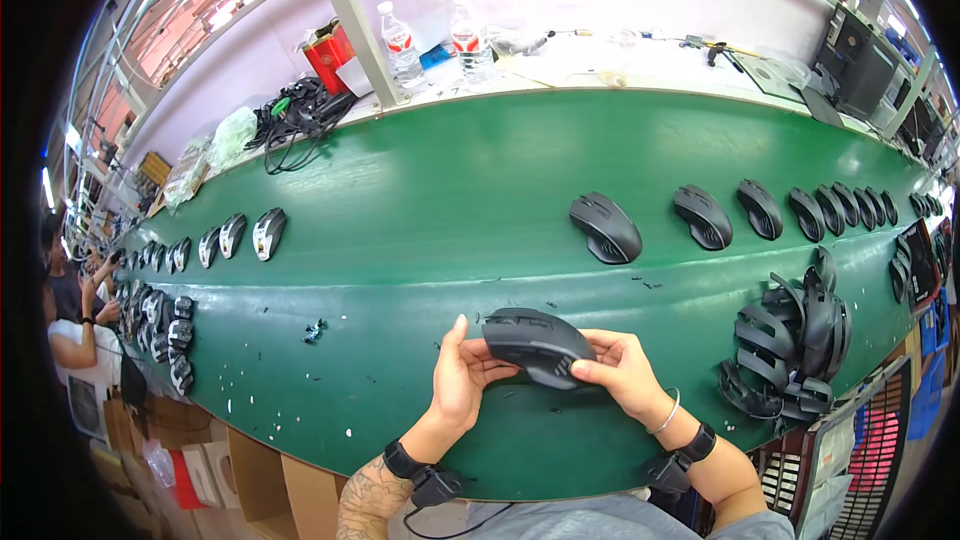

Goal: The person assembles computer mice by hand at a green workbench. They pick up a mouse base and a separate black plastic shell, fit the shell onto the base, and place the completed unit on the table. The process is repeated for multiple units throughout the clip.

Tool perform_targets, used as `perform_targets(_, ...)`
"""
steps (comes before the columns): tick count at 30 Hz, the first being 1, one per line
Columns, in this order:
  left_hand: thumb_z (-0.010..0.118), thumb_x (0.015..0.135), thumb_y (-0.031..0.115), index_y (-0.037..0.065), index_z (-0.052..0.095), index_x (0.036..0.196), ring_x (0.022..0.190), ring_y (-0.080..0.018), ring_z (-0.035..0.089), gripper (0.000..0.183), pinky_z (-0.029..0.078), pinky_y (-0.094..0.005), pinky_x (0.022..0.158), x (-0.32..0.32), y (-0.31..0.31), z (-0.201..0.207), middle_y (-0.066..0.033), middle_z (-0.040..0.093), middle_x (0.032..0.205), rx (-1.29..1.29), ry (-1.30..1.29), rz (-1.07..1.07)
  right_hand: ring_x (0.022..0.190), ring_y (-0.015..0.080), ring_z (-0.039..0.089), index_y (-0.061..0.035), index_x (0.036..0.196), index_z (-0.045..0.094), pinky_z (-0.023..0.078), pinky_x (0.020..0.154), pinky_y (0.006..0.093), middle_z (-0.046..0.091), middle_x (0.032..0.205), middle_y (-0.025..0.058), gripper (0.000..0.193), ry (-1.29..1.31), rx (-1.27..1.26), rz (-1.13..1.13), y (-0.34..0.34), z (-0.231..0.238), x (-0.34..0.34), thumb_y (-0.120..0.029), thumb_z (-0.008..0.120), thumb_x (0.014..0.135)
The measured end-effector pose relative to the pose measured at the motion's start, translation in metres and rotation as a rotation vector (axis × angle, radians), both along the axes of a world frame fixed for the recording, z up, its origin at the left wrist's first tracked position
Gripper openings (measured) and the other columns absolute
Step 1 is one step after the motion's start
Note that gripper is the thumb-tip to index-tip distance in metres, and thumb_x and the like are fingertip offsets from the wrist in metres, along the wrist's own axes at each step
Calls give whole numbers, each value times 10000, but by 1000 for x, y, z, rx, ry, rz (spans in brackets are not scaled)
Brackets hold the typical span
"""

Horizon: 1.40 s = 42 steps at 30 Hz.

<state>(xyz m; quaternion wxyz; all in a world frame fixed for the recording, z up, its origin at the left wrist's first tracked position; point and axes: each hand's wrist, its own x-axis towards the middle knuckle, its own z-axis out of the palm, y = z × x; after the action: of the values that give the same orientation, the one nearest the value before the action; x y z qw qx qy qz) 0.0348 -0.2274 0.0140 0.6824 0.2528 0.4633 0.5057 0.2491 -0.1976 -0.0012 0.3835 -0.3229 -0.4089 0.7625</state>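
Note:
Held above the near part of the green bench is a black computer mouse point(538, 345), tilted, with its side buttons showing. My right hand point(622, 372) grips one end of it, thumb on top and fingers behind. Beside the other end, my left hand point(465, 375) has its thumb raised away from the mouse and its fingers stretched toward the lower edge; whether they bear its weight I cannot tell. To the right lies a pile of curved black mouse shells point(790, 340). Beyond the hands a black mouse point(605, 228) heads a row of several more running right.
On the left stand partly assembled mice point(268, 233) in a row, and more are clustered point(160, 325) nearby. Small black scraps point(314, 331) litter the green bench point(400, 200). Bottles point(402, 45) and tangled cables point(300, 118) sit at the back. People point(80, 340) work at far left.

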Motion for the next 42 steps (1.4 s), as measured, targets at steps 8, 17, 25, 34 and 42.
perform_targets(8, 445, 974, 280, -53, 683, 909, 786, -172, 660, 415, 497, -263, 705, 26, -17, -1, -133, 692, 828, 240, 276, -247, 911, 147, 622, 74, 1163, 555, 535, 765, 277, 645, 1034, 123, 406, 50, -175, -21, -6, -6, -2, -120, 691, 833)
perform_targets(17, 478, 967, 317, 23, 576, 810, 581, -119, 583, 348, 446, -227, 533, -8, 58, -19, -55, 602, 668, 148, 426, -275, 883, 139, 612, 37, 1372, 343, 513, 778, 266, 601, 1086, 138, 574, -120, 169, -220, -17, -10, -15, -69, 615, 878)
perform_targets(25, 656, 809, 284, 16, 652, 668, 524, -268, 574, 303, 446, -372, 539, -8, 128, 44, -121, 595, 568, 489, 1536, -261, 717, 147, 626, -28, 1173, 566, 519, 671, 274, 635, 881, 79, 334, -271, 735, -326, -29, 3, -13, -109, 633, 856)
perform_targets(34, 707, 746, 445, -32, 661, 748, 699, -366, 659, 480, 535, -425, 616, 105, 90, 35, -212, 649, 760, 628, 1860, -894, 597, 200, 577, -52, 968, 641, 473, 537, 306, 595, 746, 50, 214, -317, 1293, -456, -34, 9, -3, -72, 689, 760)
perform_targets(42, 662, 802, 357, -10, 629, 879, 840, -326, 612, 376, 488, -422, 717, 65, 87, 16, -158, 622, 873, 682, 1931, -421, 548, 189, 561, -23, 953, 652, 470, 501, 274, 617, 732, 59, 225, -239, 1362, -440, -40, 11, -8, -26, 695, 732)
